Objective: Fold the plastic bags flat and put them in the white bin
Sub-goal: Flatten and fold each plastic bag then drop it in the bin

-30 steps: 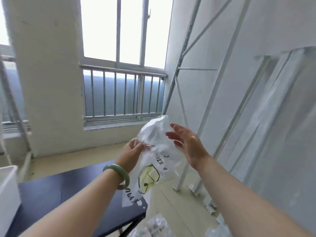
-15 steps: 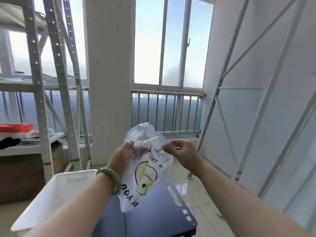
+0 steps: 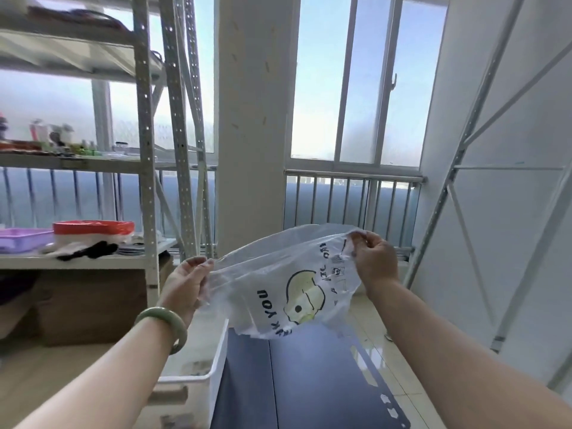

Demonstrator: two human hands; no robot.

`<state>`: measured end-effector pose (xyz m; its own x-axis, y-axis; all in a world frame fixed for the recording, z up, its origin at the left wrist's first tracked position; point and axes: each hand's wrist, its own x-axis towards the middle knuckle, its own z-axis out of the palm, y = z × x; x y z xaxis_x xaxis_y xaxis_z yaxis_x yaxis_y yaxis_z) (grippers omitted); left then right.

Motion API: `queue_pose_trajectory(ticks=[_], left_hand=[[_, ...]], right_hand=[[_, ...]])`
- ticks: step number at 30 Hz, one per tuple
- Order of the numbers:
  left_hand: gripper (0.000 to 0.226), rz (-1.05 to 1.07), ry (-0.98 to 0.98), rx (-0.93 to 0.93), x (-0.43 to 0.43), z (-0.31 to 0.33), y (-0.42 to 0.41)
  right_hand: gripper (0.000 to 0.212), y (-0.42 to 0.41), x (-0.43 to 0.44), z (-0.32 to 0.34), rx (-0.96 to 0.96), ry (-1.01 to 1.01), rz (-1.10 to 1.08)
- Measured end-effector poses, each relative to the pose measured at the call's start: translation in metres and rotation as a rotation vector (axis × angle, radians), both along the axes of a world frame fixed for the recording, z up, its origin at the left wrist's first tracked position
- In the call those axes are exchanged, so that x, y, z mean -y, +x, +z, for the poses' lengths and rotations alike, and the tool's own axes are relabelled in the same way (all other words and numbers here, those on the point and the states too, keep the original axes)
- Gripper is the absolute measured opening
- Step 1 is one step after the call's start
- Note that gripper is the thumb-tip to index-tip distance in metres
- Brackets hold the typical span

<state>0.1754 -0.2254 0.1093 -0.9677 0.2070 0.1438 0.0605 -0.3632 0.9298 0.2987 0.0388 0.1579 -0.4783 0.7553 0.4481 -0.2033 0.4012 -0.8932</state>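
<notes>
A clear plastic bag (image 3: 278, 283) with a yellow cartoon print and dark "THANK YOU" lettering is stretched wide in the air between my hands. My left hand (image 3: 185, 281), with a green bangle on the wrist, pinches the bag's left edge. My right hand (image 3: 373, 258) pinches its upper right corner. The bag hangs above the dark blue table (image 3: 309, 382). The white bin (image 3: 213, 370) stands below my left forearm, at the table's left side; my arm hides much of it.
A metal shelf rack (image 3: 145, 150) stands at the left with a red-lidded container (image 3: 93, 228), a purple tray (image 3: 21, 239) and small items. Cardboard boxes (image 3: 93, 305) sit under it. A white pillar (image 3: 250, 119), railed windows and a leaning white frame (image 3: 464, 150) are ahead and right.
My hands have moved apart and pulled the crumpled bag out wide. The view has swung left, bringing the shelf rack and the white bin into sight.
</notes>
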Motion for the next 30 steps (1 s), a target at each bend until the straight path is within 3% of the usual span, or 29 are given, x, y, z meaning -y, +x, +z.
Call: queue_pose_trajectory(ticks=[2, 8, 10, 16, 19, 21, 23, 26, 30], left_hand=[[0.008, 0.083, -0.14, -0.079, 0.01, -0.003, -0.007], [0.024, 0.444, -0.94, -0.347, 0.017, -0.018, -0.011], [0.029, 0.458, -1.021, -0.43, 0.005, -0.011, -0.001], [0.063, -0.072, -0.772, -0.807, -0.065, 0.04, 0.073], [0.04, -0.07, -0.827, -0.859, -0.09, 0.044, 0.09], [0.017, -0.104, -0.656, -0.711, -0.093, 0.041, 0.088], [0.013, -0.11, -0.439, -0.538, -0.088, 0.036, 0.082], [0.013, -0.058, -0.276, -0.348, -0.076, 0.027, 0.066], [0.011, -0.069, -0.026, -0.12, -0.06, 0.019, 0.051]], right_hand=[[0.021, 0.002, -0.002, 0.0, 0.021, 0.084, -0.037], [0.026, 0.02, -0.003, -0.002, -0.039, 0.501, -0.178], [0.025, 0.021, -0.002, -0.002, -0.057, 0.585, -0.176], [0.033, 0.019, 0.024, 0.0, -0.061, 0.844, 0.017], [0.03, 0.02, 0.036, 0.003, -0.032, 0.803, 0.149], [0.028, 0.021, 0.034, 0.002, 0.006, 0.706, 0.218], [0.047, 0.024, 0.024, -0.002, 0.072, 0.609, 0.297], [0.066, 0.035, 0.01, -0.014, 0.218, 0.451, 0.401], [0.044, 0.042, -0.001, -0.031, 0.296, 0.288, 0.408]])
